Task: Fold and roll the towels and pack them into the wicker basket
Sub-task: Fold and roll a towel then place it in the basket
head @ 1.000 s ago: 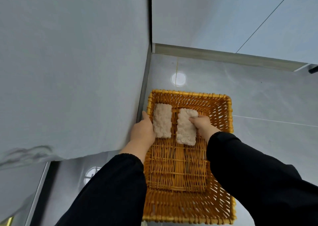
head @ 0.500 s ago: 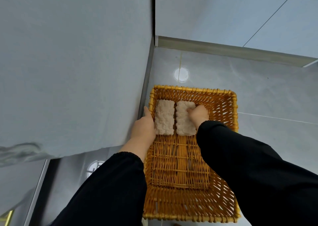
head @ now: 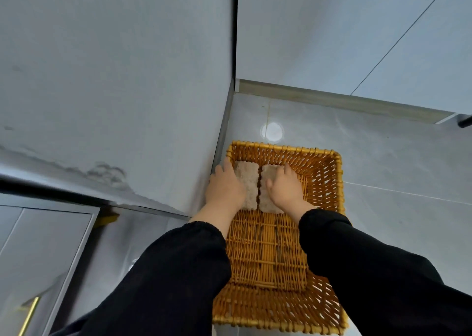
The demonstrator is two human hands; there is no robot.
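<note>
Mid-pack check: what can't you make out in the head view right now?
- Left towel roll: its left side is under the left hand, head view.
- Right towel roll: mostly under the right hand.
- Wicker basket: side walls partly behind the left sleeve and right sleeve.
- Other towels: none in frame, so the count is unknown.

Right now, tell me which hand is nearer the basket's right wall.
Right. The right hand rests on the right towel, a gap from the basket's right wall; the left hand lies at the left rim.
</note>
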